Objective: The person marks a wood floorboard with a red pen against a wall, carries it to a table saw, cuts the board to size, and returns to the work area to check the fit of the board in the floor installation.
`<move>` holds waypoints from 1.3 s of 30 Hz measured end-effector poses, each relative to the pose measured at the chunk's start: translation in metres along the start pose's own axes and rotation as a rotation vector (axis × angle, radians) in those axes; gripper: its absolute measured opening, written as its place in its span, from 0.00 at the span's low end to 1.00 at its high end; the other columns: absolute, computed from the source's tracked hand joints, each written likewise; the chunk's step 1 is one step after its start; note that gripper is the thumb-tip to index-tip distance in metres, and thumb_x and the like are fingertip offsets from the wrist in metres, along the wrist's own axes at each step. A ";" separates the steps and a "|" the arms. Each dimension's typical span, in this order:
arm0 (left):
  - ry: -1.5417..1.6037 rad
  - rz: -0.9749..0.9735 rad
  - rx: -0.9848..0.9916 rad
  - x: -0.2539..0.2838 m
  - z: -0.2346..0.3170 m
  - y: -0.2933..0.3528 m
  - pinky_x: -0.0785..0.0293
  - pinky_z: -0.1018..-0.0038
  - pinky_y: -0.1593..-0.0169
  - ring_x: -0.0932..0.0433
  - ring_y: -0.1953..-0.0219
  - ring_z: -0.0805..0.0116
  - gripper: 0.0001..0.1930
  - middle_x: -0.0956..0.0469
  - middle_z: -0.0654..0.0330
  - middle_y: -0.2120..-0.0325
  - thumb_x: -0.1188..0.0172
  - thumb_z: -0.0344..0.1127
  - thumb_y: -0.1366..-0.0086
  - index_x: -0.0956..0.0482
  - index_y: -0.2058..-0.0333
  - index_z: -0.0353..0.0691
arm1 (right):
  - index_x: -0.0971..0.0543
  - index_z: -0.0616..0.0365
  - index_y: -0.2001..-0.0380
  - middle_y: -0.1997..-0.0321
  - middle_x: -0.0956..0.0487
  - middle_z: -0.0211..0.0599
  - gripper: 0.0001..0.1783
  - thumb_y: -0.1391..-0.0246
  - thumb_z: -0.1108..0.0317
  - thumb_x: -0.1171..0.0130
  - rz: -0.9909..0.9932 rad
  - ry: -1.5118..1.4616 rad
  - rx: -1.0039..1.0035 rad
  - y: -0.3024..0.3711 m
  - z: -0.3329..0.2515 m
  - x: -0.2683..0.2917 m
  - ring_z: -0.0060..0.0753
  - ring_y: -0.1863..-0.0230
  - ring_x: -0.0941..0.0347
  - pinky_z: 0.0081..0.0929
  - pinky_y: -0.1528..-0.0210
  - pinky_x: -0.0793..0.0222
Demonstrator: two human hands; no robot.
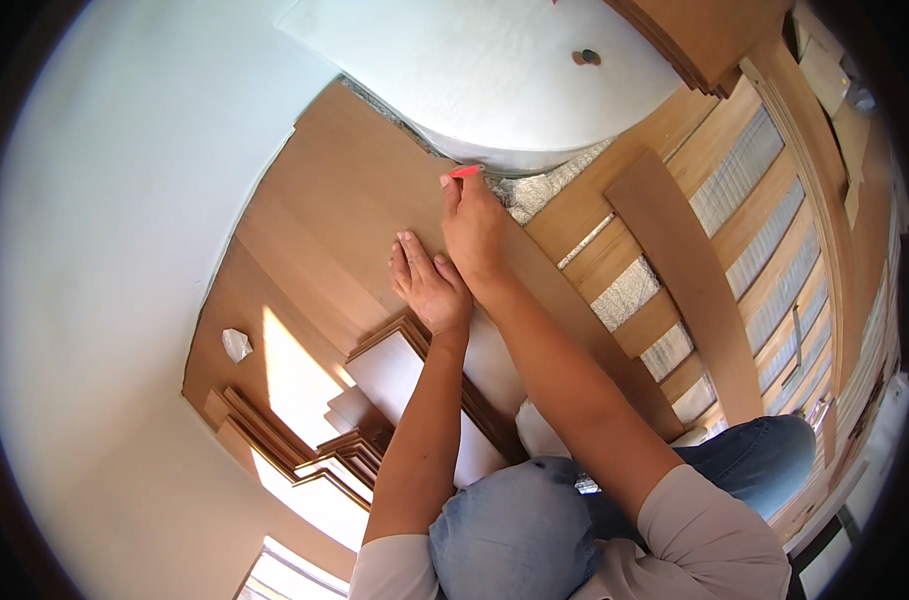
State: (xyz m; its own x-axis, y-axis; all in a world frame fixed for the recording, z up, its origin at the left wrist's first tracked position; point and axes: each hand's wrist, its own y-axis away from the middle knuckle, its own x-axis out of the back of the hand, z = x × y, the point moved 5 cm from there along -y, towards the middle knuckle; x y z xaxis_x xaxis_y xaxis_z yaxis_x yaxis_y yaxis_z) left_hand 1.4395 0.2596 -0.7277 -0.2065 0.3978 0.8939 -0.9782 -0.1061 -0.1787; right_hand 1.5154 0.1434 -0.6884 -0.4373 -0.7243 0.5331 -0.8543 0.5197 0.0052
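My right hand [474,232] is closed round a slim red pencil-like tool [464,172]. Its dark end points toward the bottom edge of a white curved panel [495,75], where the brown floorboards [350,170] stop. Just left of and nearer than that, my left hand [430,288] lies with fingers stretched out on the boards, holding nothing. The two wrists are close together. The plank [565,310] beside my right forearm runs along the edge of the laid boards.
On the right, wooden battens [740,215] lie over silvery underlay [627,296], with a loose plank [680,265] across them. Stacked planks [395,365] stand left of my knee. A crumpled white piece [237,345] lies near the left wall. More boards [710,35] sit at the top right.
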 end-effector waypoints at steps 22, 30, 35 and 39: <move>0.000 0.021 0.008 0.000 -0.001 0.001 0.49 0.52 0.30 0.41 0.31 0.49 0.29 0.36 0.50 0.33 0.51 0.34 0.31 0.40 0.32 0.34 | 0.17 0.58 0.67 0.73 0.15 0.34 0.17 0.33 0.57 0.45 0.148 -0.016 -0.063 -0.013 0.024 -0.037 0.31 0.74 0.16 0.30 0.69 0.22; -0.004 0.027 0.002 -0.002 -0.002 0.002 0.49 0.52 0.29 0.41 0.31 0.50 0.29 0.36 0.51 0.33 0.50 0.34 0.31 0.40 0.32 0.34 | 0.17 0.56 0.68 0.76 0.15 0.32 0.14 0.35 0.59 0.44 0.161 0.113 -0.032 -0.016 0.027 -0.040 0.29 0.76 0.17 0.30 0.71 0.22; -0.007 0.017 0.009 -0.002 -0.002 0.002 0.50 0.53 0.29 0.42 0.30 0.51 0.29 0.37 0.51 0.32 0.51 0.34 0.30 0.41 0.32 0.34 | 0.17 0.54 0.67 0.76 0.15 0.32 0.13 0.35 0.59 0.44 0.147 0.103 -0.067 -0.016 0.030 -0.044 0.30 0.76 0.17 0.30 0.71 0.23; -0.011 0.010 -0.003 -0.004 0.000 0.002 0.49 0.53 0.29 0.42 0.30 0.51 0.29 0.37 0.51 0.32 0.52 0.34 0.30 0.41 0.32 0.34 | 0.22 0.52 0.77 0.82 0.18 0.31 0.17 0.36 0.56 0.43 0.263 0.054 0.000 -0.018 0.032 -0.042 0.43 0.82 0.21 0.39 0.77 0.24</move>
State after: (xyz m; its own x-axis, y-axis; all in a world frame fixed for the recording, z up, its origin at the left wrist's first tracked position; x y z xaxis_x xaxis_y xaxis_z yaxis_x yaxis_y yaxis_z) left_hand 1.4383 0.2583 -0.7314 -0.2162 0.3863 0.8967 -0.9761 -0.1072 -0.1891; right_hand 1.5404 0.1506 -0.7378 -0.6291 -0.5388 0.5603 -0.7130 0.6871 -0.1397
